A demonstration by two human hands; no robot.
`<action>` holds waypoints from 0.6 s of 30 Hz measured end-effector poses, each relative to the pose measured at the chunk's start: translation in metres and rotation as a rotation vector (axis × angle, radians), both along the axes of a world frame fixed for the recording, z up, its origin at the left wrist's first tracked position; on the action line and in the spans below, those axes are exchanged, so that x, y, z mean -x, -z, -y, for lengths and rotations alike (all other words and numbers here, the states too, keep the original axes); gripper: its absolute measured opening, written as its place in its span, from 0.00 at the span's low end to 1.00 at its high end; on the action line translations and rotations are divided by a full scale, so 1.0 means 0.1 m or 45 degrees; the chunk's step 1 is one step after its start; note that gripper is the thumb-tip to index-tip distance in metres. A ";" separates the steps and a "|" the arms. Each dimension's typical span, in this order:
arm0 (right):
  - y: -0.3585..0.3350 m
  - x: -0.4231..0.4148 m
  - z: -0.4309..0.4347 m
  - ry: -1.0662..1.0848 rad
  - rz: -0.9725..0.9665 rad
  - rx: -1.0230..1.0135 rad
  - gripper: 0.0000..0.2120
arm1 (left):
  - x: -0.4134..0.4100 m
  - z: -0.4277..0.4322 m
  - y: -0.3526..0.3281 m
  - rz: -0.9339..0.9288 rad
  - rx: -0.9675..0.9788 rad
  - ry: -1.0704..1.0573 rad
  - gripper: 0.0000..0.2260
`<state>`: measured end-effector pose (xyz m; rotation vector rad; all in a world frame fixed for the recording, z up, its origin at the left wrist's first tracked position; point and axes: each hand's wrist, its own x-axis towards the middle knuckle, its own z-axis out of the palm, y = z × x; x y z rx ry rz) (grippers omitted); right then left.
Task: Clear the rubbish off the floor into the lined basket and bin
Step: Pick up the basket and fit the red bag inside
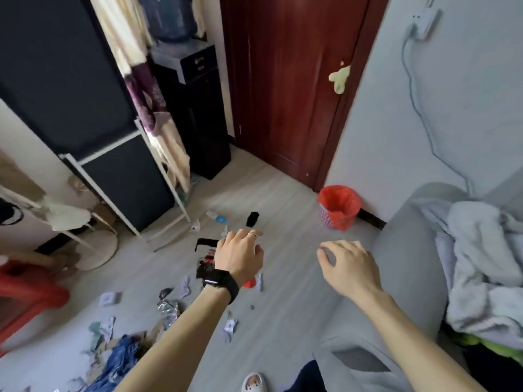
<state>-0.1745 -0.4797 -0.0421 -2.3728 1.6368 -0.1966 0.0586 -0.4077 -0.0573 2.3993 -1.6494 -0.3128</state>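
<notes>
A pink mesh basket lined with a red bag (339, 207) stands against the wall by the door. Rubbish lies scattered on the grey floor: a black piece (252, 219), a black strip (208, 242), crumpled silver foil (168, 308), paper scraps (230, 326) and a blue heap (121, 360). My left hand (240, 257), with a black watch on the wrist, hangs over the litter with its fingers curled down around a black and red wrapper (205, 267). Over the floor to its right, my right hand (348, 267) is spread and holds nothing.
A grey sofa (410, 278) with piled blankets fills the right side. A dark red door (283, 94) and a black water dispenser (198, 108) stand at the back. A white-framed black rack (113, 165), a white round stand base (99, 247) and a red stool (25, 295) are on the left.
</notes>
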 end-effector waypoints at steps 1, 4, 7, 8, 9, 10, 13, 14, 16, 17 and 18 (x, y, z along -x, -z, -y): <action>0.02 0.01 0.11 0.030 -0.007 0.003 0.15 | -0.01 0.17 0.01 0.005 -0.004 0.030 0.20; 0.11 0.07 0.62 0.144 -0.010 -0.013 0.15 | -0.01 0.85 0.06 0.000 -0.043 0.143 0.20; 0.29 0.12 1.15 0.229 -0.031 -0.047 0.15 | 0.03 1.50 0.23 0.005 -0.099 0.238 0.20; 0.36 0.13 1.34 0.243 -0.036 -0.061 0.15 | 0.04 1.72 0.28 -0.004 -0.128 0.259 0.20; 0.43 0.14 1.53 0.261 -0.036 -0.078 0.15 | 0.05 1.93 0.34 -0.011 -0.151 0.281 0.20; 0.51 0.15 1.78 0.275 -0.042 -0.099 0.15 | 0.07 2.20 0.40 -0.019 -0.180 0.294 0.20; 0.67 0.20 2.44 0.283 -0.087 -0.172 0.15 | 0.09 2.86 0.54 -0.055 -0.251 0.290 0.19; 0.70 0.21 2.64 0.272 -0.102 -0.178 0.14 | 0.09 3.06 0.58 -0.057 -0.271 0.293 0.19; 0.79 0.22 3.09 0.263 -0.142 -0.203 0.14 | 0.07 3.49 0.71 -0.085 -0.320 0.282 0.19; 0.83 0.22 3.32 0.257 -0.170 -0.219 0.14 | 0.07 3.70 0.78 -0.103 -0.340 0.274 0.19; 0.85 0.21 3.49 0.249 -0.193 -0.236 0.14 | 0.07 3.86 0.84 -0.117 -0.369 0.265 0.19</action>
